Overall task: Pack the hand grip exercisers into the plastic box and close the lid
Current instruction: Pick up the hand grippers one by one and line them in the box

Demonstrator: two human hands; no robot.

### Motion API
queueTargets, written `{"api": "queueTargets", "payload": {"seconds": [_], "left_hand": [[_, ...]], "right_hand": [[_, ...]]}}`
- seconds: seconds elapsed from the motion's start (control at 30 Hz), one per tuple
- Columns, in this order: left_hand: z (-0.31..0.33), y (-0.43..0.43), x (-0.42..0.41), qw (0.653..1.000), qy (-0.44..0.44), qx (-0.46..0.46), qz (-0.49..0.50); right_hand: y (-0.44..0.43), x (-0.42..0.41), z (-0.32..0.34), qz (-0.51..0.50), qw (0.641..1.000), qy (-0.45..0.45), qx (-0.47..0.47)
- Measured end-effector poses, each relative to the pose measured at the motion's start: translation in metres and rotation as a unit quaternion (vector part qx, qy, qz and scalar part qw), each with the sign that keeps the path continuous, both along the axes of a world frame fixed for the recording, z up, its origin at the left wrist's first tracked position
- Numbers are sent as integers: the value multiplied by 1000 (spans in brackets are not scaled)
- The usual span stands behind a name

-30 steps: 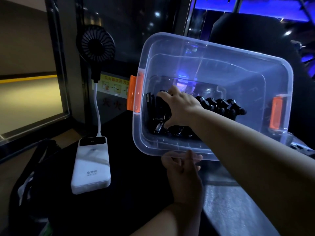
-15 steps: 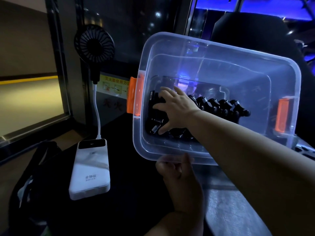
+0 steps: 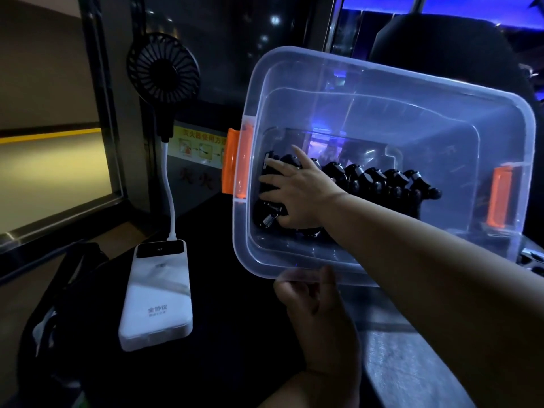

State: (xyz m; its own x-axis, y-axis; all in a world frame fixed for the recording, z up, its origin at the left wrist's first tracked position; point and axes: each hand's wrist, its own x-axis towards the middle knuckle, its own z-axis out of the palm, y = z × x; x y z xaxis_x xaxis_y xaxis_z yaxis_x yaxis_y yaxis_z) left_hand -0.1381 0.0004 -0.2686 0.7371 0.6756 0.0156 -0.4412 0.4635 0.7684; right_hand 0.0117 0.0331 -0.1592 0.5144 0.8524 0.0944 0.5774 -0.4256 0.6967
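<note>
A clear plastic box (image 3: 412, 81) with orange latches (image 3: 235, 160) is tilted with its opening toward me. My left hand (image 3: 318, 307) grips its near rim from below. Several black hand grip exercisers (image 3: 382, 184) lie in a row along the lower inside wall, one metal spring (image 3: 269, 220) showing at the left end. My right hand (image 3: 300, 195) reaches into the box and rests on the leftmost exerciser, fingers spread over it and thumb near the spring. No lid is in view.
A white power bank (image 3: 159, 295) lies on the dark surface to the left, wired to a small black fan (image 3: 163, 70) standing above it. A black bag (image 3: 59, 304) lies at the far left. A grey surface (image 3: 412, 372) sits under my right arm.
My right hand's fingers have spread from a closed grip to lying splayed on the leftmost exerciser. The box has tilted and shifted slightly to the right in my left hand.
</note>
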Motion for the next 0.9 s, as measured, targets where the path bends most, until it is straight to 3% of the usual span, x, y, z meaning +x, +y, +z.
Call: {"api": "queueTargets", "payload": {"seconds": [0.13, 0.4, 0.7, 0.9], "left_hand": [[-4, 1, 0, 999, 16, 50, 12], [-9, 2, 1, 998, 22, 53, 13], [-6, 2, 0, 1000, 8, -8, -12], [-4, 1, 2, 1000, -4, 10, -2]], "right_hand": [[6, -2, 0, -30, 999, 35, -29], [6, -1, 2, -46, 996, 72, -37], [1, 0, -8, -8, 1000, 20, -15], [6, -2, -13, -11, 1000, -4, -13]]}}
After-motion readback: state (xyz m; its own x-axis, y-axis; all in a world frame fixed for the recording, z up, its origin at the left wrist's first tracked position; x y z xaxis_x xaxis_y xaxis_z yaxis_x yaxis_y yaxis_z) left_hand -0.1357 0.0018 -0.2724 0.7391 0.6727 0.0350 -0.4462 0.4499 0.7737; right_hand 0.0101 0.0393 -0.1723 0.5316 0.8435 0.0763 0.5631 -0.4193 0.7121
